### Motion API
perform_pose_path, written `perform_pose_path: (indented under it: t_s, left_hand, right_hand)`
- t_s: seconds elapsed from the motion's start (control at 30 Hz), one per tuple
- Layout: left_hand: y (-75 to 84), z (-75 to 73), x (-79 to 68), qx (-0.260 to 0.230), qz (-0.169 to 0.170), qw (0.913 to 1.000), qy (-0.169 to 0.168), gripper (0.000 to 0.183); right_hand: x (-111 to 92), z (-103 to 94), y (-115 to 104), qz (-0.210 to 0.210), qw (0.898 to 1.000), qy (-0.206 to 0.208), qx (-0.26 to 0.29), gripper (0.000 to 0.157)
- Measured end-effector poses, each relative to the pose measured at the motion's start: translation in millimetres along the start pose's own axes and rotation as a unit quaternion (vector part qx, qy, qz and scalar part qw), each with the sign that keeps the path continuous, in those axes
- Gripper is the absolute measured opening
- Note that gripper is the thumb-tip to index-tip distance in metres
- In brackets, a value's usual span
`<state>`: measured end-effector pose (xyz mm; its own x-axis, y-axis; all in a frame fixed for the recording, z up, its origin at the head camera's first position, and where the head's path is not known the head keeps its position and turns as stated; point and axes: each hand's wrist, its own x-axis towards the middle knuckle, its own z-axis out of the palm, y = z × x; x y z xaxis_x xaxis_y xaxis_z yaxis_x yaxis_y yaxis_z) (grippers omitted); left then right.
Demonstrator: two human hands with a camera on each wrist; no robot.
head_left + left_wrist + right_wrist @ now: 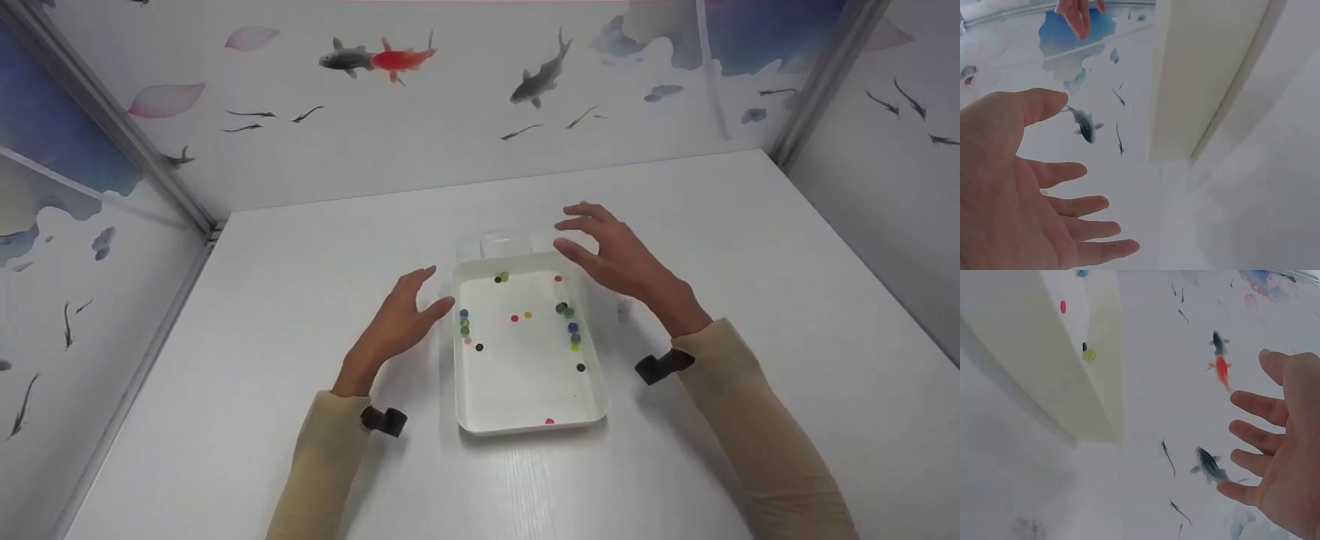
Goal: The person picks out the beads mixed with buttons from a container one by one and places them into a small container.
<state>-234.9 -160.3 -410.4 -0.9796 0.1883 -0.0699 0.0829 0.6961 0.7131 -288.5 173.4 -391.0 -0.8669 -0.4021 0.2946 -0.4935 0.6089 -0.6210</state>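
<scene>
A white rectangular tray point(517, 390) lies between my two hands, with several small coloured balls in it. Green and blue balls point(464, 322) line its left wall, and others point(574, 328) gather along its right. A red ball point(514, 319) and a yellow ball point(528, 315) lie near the middle. My left hand point(401, 319) hovers beside the tray's left edge, fingers spread and holding nothing. Over by the far right corner is my right hand point(619, 255), also raised, with fingers apart. The tray's side point(1202, 79) shows beyond the left palm in the left wrist view.
Behind the tray's far edge stands a clear transparent container point(506, 242). A small clear object point(623, 309), too faint to identify, lies right of the tray. White panels point(450, 135) printed with fish enclose the white table point(315, 247) at the back and sides.
</scene>
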Motion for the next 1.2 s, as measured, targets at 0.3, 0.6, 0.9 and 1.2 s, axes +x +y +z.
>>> perform_pose_path:
  t_s: [0.3, 0.6, 0.9, 1.2]
  left_hand:
    - [-1.8, 4.6, -1.1, -0.128, -0.022, 0.9913, -0.022, 0.071]
    - [-1.9, 12.6, 0.1, -0.209, -0.057, 0.975, -0.048, 0.078]
    - [-1.9, 17.4, 0.4, -0.234, -0.065, 0.9658, -0.091, 0.084]
    - [-3.1, 20.7, -1.0, -0.202, -0.074, 0.9704, -0.109, 0.091]
  right_hand:
    - [7, 6.3, -17, 0.027, 0.996, -0.002, 0.083, 0.036]
    - [8, 18.6, -30, 0.049, 0.984, -0.083, 0.151, 0.04]
    - [12, 30.3, -47, 0.077, 0.971, -0.142, 0.177, 0.04]
    - [21, 46.3, -52, 0.116, 0.952, -0.171, 0.228, 0.041]
